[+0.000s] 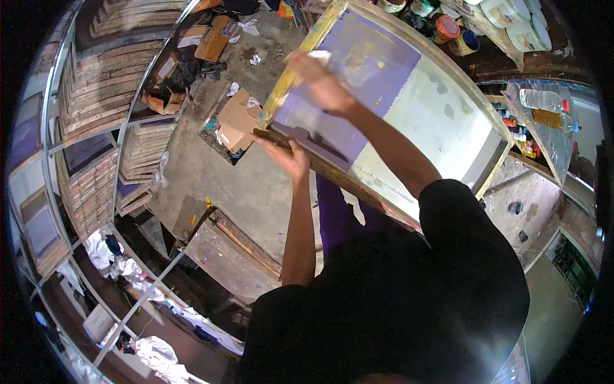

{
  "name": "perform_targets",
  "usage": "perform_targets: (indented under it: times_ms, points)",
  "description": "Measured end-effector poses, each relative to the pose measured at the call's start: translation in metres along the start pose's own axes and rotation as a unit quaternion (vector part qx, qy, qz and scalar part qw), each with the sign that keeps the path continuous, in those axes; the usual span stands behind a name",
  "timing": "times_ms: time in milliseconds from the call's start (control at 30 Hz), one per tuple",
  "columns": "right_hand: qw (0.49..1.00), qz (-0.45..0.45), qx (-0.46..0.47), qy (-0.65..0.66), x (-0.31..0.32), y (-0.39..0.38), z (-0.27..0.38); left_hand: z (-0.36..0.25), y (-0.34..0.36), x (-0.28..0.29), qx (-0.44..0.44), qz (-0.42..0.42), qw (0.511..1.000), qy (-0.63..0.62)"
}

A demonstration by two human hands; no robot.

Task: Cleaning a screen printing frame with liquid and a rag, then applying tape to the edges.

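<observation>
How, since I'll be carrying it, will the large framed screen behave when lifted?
The framed screen should probably stay stiff, given its thick rim. Being broad, it may tip if held only where the left hand is.

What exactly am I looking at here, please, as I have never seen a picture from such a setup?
There is no machine: just a person's two bare hands. The one picture comes from a fisheye camera on the person's head, looking down, so straight edges bend. The large thing is a wooden frame around a panel with a purple part and a pale part. The left hand touches the frame's edge, fingers outstretched. The right hand, blurred, is over the purple part, with something white beside it; whether held is unclear. Beyond are white tubs; at left, stacked frames.
</observation>
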State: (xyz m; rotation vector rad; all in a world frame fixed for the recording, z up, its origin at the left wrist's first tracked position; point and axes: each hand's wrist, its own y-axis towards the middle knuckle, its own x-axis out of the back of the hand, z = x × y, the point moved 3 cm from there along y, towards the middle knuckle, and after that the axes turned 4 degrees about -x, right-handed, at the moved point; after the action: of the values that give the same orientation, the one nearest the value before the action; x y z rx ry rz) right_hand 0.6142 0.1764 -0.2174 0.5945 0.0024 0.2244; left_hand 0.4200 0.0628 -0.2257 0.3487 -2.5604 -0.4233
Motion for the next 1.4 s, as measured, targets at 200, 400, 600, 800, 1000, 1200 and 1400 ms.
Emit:
perform_targets:
  times_ms: [200,400,600,800,1000,1200,1400]
  points:
    - [0.709,-0.196,-0.300,-0.607,0.103,0.016,-0.025,-0.017,0.004,-0.009,-0.042,0.025,0.998,0.026]
    - [0.794,-0.312,-0.357,-0.380,-0.018,0.029,-0.001,-0.003,0.001,0.006,-0.080,0.035,0.995,0.039]
    - [0.826,-0.244,-0.402,-0.312,-0.115,-0.010,0.034,0.103,0.017,-0.044,-0.031,0.061,0.992,-0.109]
    - [0.881,-0.280,-0.380,-0.034,-0.145,0.001,0.070,0.318,-0.035,-0.012,0.157,0.061,0.872,-0.459]
    - [0.825,-0.268,-0.484,-0.111,-0.143,-0.007,0.065,0.265,-0.132,-0.018,0.216,0.222,0.924,-0.222]
    - [0.724,-0.517,-0.457,-0.016,-0.110,0.035,0.038,0.089,-0.028,-0.028,0.089,0.165,0.982,-0.030]
    - [0.759,-0.485,-0.435,0.002,-0.114,0.030,0.051,0.026,-0.005,0.007,0.042,0.013,0.987,-0.155]
